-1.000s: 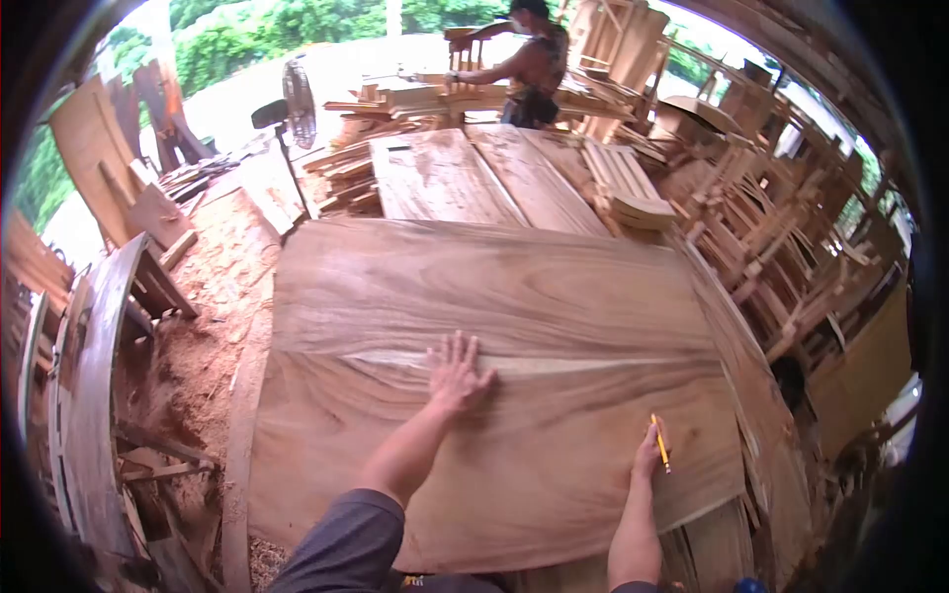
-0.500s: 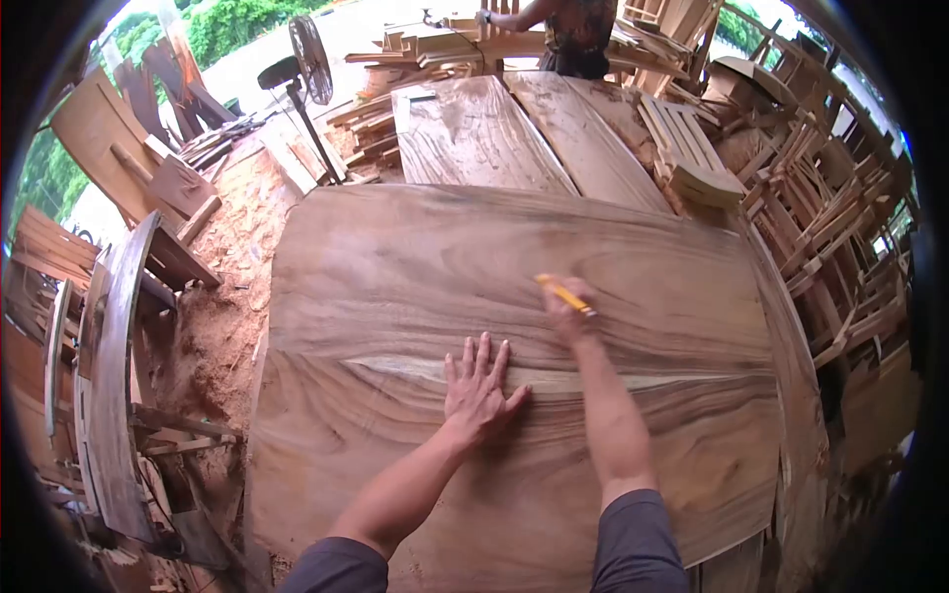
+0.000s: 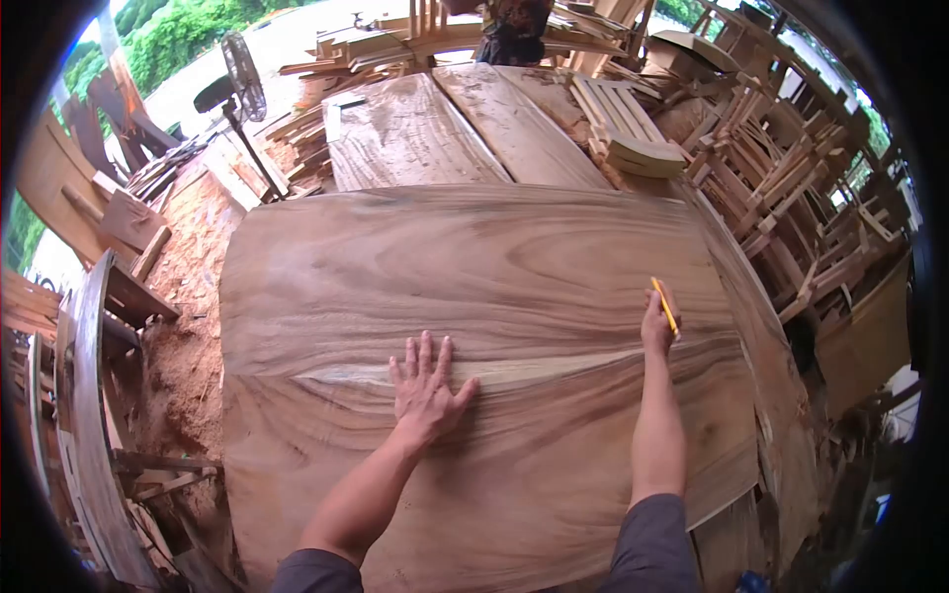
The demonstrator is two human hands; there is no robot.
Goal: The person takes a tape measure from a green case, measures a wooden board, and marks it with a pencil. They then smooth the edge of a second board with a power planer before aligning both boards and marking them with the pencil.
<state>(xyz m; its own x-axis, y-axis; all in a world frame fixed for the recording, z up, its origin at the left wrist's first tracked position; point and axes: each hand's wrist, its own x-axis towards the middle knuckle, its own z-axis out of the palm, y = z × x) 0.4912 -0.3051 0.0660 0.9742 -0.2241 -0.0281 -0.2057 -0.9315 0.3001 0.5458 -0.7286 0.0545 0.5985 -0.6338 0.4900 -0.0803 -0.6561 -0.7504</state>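
A broad wooden panel with wavy dark grain and a pale streak across its middle lies in front of me. My left hand rests flat on it, fingers spread, over the pale streak left of centre. Toward the panel's right side, my right hand is closed around a slim yellow pencil. One end of the pencil points up and away from me; its pale end shows beside the hand.
Beyond the panel lie long wooden boards and a slatted wooden piece. A standing fan is at the back left. Curved wooden furniture stands left, above sawdust. Stacked chair frames fill the right. Another person stands behind.
My right hand has moved right across the panel with the pencil. My left hand stays flat on the same part of the wood, while the whole view has shifted.
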